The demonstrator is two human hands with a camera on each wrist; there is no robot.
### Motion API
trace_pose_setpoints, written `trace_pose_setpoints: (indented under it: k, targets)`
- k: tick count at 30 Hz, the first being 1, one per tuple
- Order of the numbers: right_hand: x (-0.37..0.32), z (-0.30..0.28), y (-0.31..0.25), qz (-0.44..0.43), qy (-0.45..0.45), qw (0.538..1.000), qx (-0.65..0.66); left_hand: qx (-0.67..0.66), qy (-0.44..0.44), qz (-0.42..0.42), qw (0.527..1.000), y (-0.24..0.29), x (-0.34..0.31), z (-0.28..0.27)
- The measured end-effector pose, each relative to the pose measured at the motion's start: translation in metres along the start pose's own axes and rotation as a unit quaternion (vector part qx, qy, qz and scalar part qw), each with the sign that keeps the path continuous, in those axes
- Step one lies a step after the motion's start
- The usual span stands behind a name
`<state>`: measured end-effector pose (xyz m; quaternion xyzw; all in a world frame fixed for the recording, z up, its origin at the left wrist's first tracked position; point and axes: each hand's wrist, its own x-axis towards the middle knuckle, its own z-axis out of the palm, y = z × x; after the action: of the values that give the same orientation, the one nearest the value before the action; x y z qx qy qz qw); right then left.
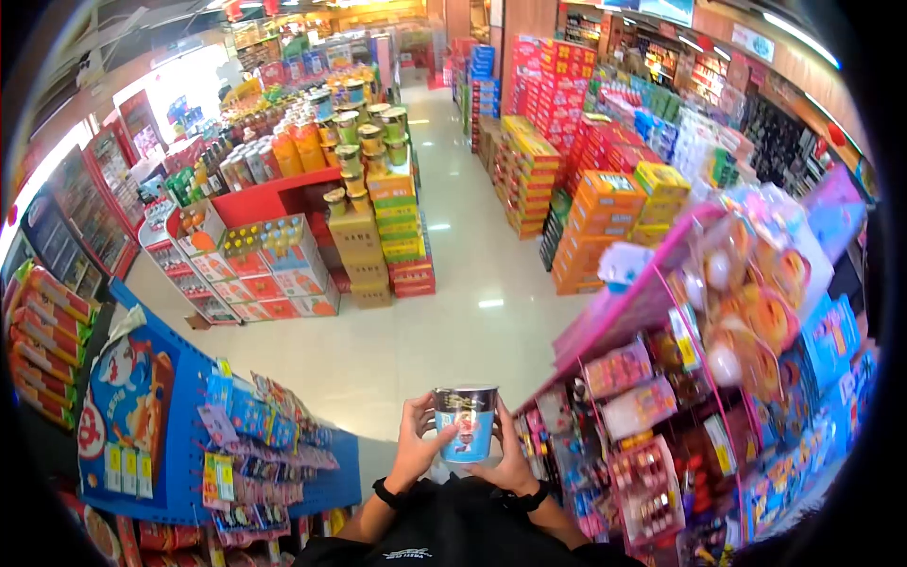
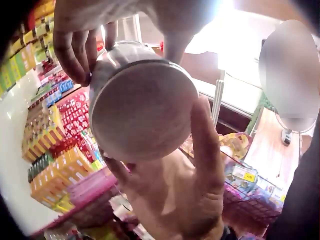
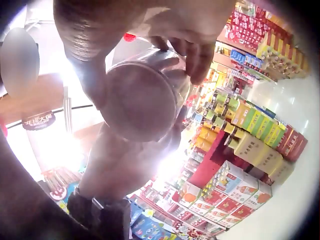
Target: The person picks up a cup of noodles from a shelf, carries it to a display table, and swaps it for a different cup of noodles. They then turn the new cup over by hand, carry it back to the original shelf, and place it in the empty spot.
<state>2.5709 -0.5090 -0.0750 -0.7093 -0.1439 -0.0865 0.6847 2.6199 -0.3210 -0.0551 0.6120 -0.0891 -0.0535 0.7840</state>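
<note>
A blue tub-shaped cup (image 1: 477,433) with a dark band at its top and a printed figure on its side is held up in front of the person's chest. The left hand (image 1: 416,444) grips its left side, thumb lying across the blue front. On the other side, the right hand (image 1: 514,455) holds the cup with fingers curled along the wall and the thumb near the base. From below, both wrist views show the cup's pale round bottom (image 2: 145,112), with the hands on opposite sides. What the cup contains is hidden.
Left of the person stands a blue rack (image 1: 170,454) hung with small packets. A pink rack (image 1: 652,416) of toys and packets rises close on the right. Ahead, a pale tiled floor (image 1: 425,331) runs between stacked drink cartons (image 1: 274,265) and orange boxes (image 1: 595,222).
</note>
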Motion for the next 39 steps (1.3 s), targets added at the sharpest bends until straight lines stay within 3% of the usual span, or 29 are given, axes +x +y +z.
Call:
trace_pose_setpoints:
  k: [4, 5, 12, 17, 26, 29, 39]
  targets:
    - [0.065, 0.017, 0.014, 0.027, 0.027, 0.999, 0.019, 0.053, 0.011, 0.017, 0.998, 0.007, 0.064, -0.021]
    - [0.078, 0.024, 0.015, 0.014, 0.071, 0.997, 0.011, 0.059, 0.008, 0.017, 0.998, 0.011, 0.078, -0.025]
    - [0.176, 0.016, 0.061, 0.079, 0.021, 0.997, 0.007, 0.076, 0.024, -0.01, 0.997, 0.009, 0.164, -0.055]
    - [0.269, 0.013, 0.092, 0.032, 0.031, 0.997, 0.065, 0.091, 0.008, -0.024, 0.996, -0.001, 0.241, -0.077]
    - [0.482, -0.082, 0.148, -0.061, 0.073, 0.995, -0.013, 0.146, -0.094, -0.011, 0.985, 0.017, 0.475, -0.048]
    - [0.512, -0.112, 0.168, -0.044, 0.094, 0.994, -0.021, 0.183, -0.122, -0.001, 0.976, 0.012, 0.526, -0.032]
    - [0.578, -0.186, 0.208, 0.05, 0.17, 0.984, -0.031, 0.128, -0.207, -0.11, 0.964, -0.045, 0.655, 0.005]
